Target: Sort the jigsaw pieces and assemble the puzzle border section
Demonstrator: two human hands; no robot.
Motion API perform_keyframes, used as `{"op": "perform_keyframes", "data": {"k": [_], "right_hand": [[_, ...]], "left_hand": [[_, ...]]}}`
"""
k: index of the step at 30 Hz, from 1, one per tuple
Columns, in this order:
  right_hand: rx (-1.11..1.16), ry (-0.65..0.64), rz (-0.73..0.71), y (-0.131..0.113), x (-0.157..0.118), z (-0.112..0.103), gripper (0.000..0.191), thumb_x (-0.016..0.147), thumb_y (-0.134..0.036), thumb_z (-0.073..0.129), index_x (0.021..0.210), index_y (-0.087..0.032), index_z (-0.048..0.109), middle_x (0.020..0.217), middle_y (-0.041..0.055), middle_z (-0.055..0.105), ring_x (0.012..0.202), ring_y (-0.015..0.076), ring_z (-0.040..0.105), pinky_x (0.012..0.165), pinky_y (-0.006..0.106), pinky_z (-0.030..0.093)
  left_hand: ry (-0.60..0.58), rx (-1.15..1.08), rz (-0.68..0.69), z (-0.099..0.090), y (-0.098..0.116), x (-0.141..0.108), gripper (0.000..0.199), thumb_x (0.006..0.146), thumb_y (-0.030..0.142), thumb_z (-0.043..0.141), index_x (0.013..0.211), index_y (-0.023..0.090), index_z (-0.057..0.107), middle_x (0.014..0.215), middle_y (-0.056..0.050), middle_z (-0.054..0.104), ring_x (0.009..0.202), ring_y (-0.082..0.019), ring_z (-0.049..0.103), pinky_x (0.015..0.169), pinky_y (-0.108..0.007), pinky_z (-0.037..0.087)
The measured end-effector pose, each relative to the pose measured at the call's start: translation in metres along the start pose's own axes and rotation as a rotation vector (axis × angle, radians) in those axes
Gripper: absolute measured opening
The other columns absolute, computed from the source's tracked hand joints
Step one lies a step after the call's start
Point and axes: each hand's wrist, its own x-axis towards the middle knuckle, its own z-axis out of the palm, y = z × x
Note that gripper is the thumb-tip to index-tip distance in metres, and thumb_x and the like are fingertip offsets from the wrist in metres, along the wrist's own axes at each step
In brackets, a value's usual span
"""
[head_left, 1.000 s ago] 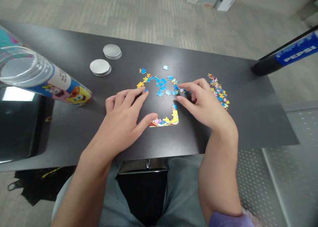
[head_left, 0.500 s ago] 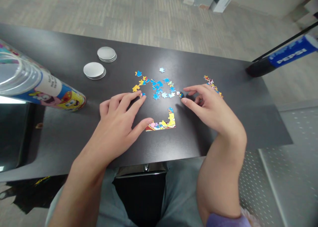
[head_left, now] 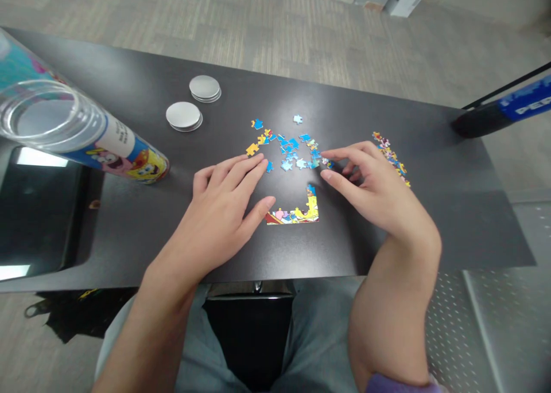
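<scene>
My left hand (head_left: pixel 228 203) lies palm down on the dark table, fingers spread and nothing held, its thumb at the left end of a joined L-shaped puzzle section (head_left: pixel 295 215). A blue piece (head_left: pixel 269 166) lies beside its fingertips. My right hand (head_left: pixel 374 181) has thumb and forefinger apart at the right side of the loose blue pieces (head_left: pixel 289 146). A small multicoloured piece (head_left: pixel 329 164) lies between those two fingertips. Yellow pieces (head_left: pixel 252 149) lie above my left hand. Beyond my right hand is a row of mixed-colour pieces (head_left: pixel 391 158).
Two stacks of pale discs (head_left: pixel 183 115) (head_left: pixel 205 88) stand at the back left. A cartoon-printed cylinder (head_left: pixel 129 152) stands on the left, beside a black glossy device (head_left: pixel 34 209). A Pepsi bottle (head_left: pixel 508 109) is at the far right.
The view has shifted, so the table contents appear further right. My right forefinger is now closer to the blue pieces. My left hand stays spread beside the joined section.
</scene>
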Motion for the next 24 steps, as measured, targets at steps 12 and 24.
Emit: {"op": "perform_keyframes", "data": {"k": [12, 24], "right_hand": [[0.010, -0.044, -0.043, -0.009, 0.004, -0.001, 0.024, 0.116, -0.043, 0.082, 0.138, -0.037, 0.091, 0.133, 0.0144, 0.085, 0.109, 0.0413, 0.080, 0.099, 0.067, 0.071], [0.082, 0.053, -0.148, -0.002, 0.005, 0.005, 0.023, 0.115, -0.034, 0.084, 0.131, -0.020, 0.093, 0.119, 0.0127, 0.088, 0.101, 0.0284, 0.081, 0.089, 0.045, 0.062]], "left_hand": [[0.014, 0.066, -0.036, 0.009, -0.001, -0.001, 0.078, 0.133, 0.062, 0.058, 0.199, 0.021, 0.051, 0.203, -0.022, 0.058, 0.191, -0.053, 0.052, 0.150, -0.069, 0.046], [0.103, 0.070, -0.223, -0.014, -0.015, 0.002, 0.047, 0.127, 0.045, 0.062, 0.170, 0.027, 0.074, 0.174, -0.021, 0.070, 0.166, -0.050, 0.068, 0.137, -0.075, 0.058]]}}
